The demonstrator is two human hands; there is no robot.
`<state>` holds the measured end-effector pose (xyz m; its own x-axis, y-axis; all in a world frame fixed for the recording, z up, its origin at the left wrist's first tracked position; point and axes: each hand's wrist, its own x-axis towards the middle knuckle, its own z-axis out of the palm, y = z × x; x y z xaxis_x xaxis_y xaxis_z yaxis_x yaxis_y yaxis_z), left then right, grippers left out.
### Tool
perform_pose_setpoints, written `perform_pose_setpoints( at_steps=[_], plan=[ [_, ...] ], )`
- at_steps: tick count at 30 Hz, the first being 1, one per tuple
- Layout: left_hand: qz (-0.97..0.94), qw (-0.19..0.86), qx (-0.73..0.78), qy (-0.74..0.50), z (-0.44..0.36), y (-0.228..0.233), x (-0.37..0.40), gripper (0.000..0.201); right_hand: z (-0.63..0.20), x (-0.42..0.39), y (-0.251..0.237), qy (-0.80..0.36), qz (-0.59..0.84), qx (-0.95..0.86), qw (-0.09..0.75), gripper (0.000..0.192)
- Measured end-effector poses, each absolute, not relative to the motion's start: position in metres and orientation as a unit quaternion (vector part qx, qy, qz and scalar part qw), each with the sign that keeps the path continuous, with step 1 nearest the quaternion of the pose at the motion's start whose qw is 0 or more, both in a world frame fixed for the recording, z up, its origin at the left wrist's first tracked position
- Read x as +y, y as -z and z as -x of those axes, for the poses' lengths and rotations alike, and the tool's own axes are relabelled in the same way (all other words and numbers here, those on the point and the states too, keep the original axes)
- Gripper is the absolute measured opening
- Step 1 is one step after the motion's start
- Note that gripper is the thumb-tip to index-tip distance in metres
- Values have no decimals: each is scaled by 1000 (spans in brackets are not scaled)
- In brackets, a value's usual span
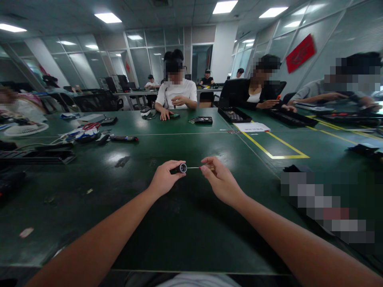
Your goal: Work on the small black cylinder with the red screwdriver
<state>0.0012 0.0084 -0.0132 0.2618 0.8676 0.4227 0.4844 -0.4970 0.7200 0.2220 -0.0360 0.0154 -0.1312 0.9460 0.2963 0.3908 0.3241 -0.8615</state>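
Glossy dark-green table top (191, 223) — smooth, reflecting ceiling lights, black cylinder (178, 169) with shiny metal rim, thin metal rod (193, 168)

open middle: the green worktop (185, 223) is bare around and below both hands, so plenty of room to move there
left hand (163, 179): pinching a small black cylinder (179, 168), nothing crowding it
right hand (220, 181): holding a thin rod (194, 168) that runs into the cylinder
left of the hands: dark trays (36, 155) and a tangle of cables and tools (83, 133) block that edge
right of the hands: yellow tape lines (275, 149), then a blurred patch (326, 207) close by
far side: a black tray (233, 115) and co-workers' hands
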Motion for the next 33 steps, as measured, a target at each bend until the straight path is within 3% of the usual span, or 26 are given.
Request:
perform_pose_setpoints(
  at_steps=[3, 11, 15, 23, 26, 29, 33],
  plan=[
    [-767, 229, 438, -410, -1, 15, 8, 41, -224, -34, -15, -315, 513, -673, 429, 35],
    [-761, 232, 450, -406, 0, 14, 9, 41, -224, -34, -13, -326, 483, -677, 449, 18],
    [-770, 225, 447, -394, 2, 16, 10, 42, -224, -34, -13, -318, 506, -674, 433, 28],
    [-781, 214, 457, -369, -2, 12, 5, 42, -218, -34, -15, -338, 474, -630, 514, 26],
    [-806, 183, 446, -343, -4, 7, 3, 41, -217, -28, -10, -398, 470, -543, 571, 28],
    [-824, 151, 439, -326, -3, 2, 4, 40, -221, -18, -6, -542, 463, -387, 584, 28],
    [-814, 155, 456, -326, 0, 0, 5, 40, -228, -11, -5, -539, 453, -344, 621, 24]
  ],
)
